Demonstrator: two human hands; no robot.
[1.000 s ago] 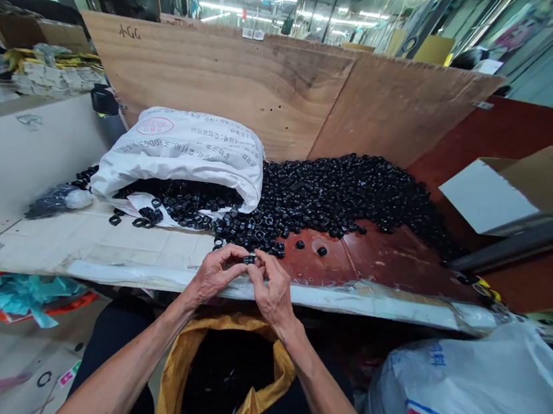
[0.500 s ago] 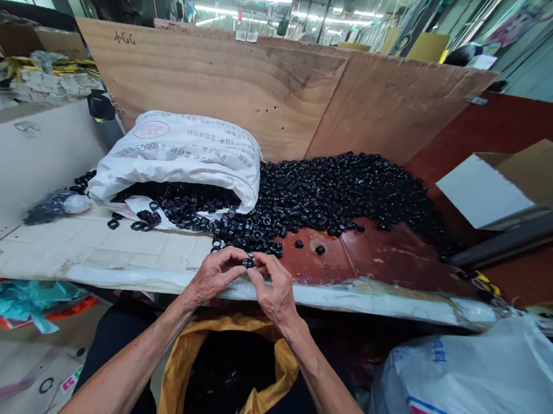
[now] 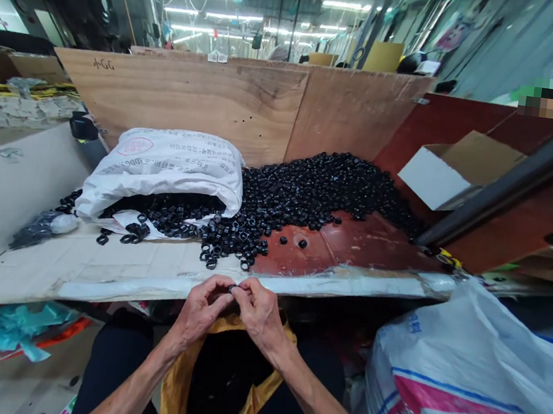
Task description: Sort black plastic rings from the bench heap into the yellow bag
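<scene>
At the far left, on the tabletop [image 3: 10, 194], lies one small clear packet [image 3: 39, 231] of dark parts. Beside it, one white sack [image 3: 161, 159] rests on its side, its mouth open toward the person and black parts spilling out.

At the near edge of the tabletop, the left hand [image 3: 201, 308] and the right hand [image 3: 259, 312] meet. The fingers of both are pressed together on one black ring [image 3: 232, 288], pinching it from either side between thumb and fingertips; the other fingers curl in. The ring sits just off the edge, above the open mouth of one yellow bag [image 3: 175, 376] between the person's knees.

A part this small seems best held by its rim with a light, even pinch from both hands. Kept low and straight over the bag's mouth, it would land inside if it slipped rather than on the floor. Whether a second piece sits against the ring cannot be told.

Farther right, the heap of black parts [image 3: 319, 185] holds far too many to count. Two stray parts [image 3: 283, 240] lie apart on the red board [image 3: 377, 246]. Beyond are one open cardboard box [image 3: 442, 173] and, nearest on the right, one printed sack [image 3: 466, 385].
</scene>
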